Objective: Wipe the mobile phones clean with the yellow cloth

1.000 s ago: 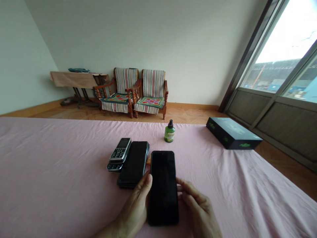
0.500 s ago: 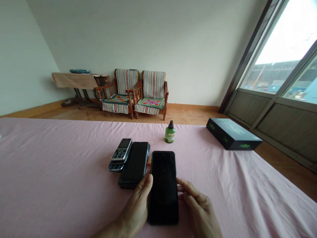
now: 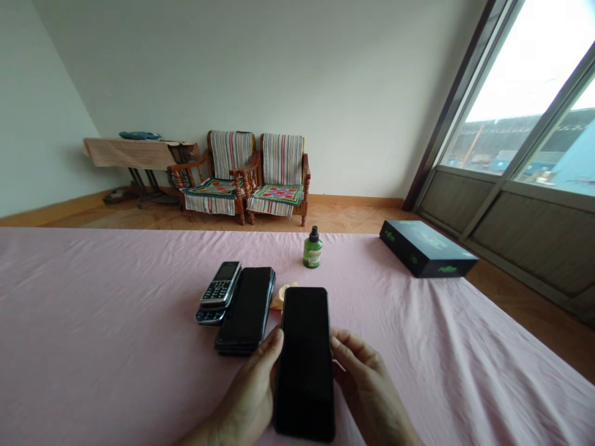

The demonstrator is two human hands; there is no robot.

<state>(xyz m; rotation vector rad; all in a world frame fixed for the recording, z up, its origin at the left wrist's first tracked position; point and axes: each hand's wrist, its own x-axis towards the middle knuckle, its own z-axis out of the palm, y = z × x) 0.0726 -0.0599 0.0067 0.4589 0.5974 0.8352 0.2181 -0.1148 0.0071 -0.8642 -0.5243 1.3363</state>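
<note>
A black smartphone (image 3: 305, 365) with a dark screen is held upright in front of me, tilted a little toward me. My left hand (image 3: 253, 390) is closed around its left side, the thumb along the edge and the other fingers hidden behind. At the right edge, my right hand (image 3: 367, 378) pinches the phone with thumb and fingertips. Just left of it lies a stack of dark smartphones (image 3: 246, 306). A silver keypad phone (image 3: 222, 285) rests on another keypad phone (image 3: 211, 317) beside that stack. Partly hidden behind the held phone is a crumpled yellowish cloth (image 3: 280, 298).
A green spray bottle (image 3: 313, 251) with a black cap stands farther back on the pink sheet (image 3: 116, 322). Toward the right lies a flat black box (image 3: 427, 251). Beyond the sheet's far edge are two wooden armchairs (image 3: 279, 170) and a cloth-covered table (image 3: 134, 153).
The view has shifted slightly right. The held phone has come a bit lower and nearer, showing more of the yellowish cloth. My right thumb and fingers have drawn together at the phone's edge.
</note>
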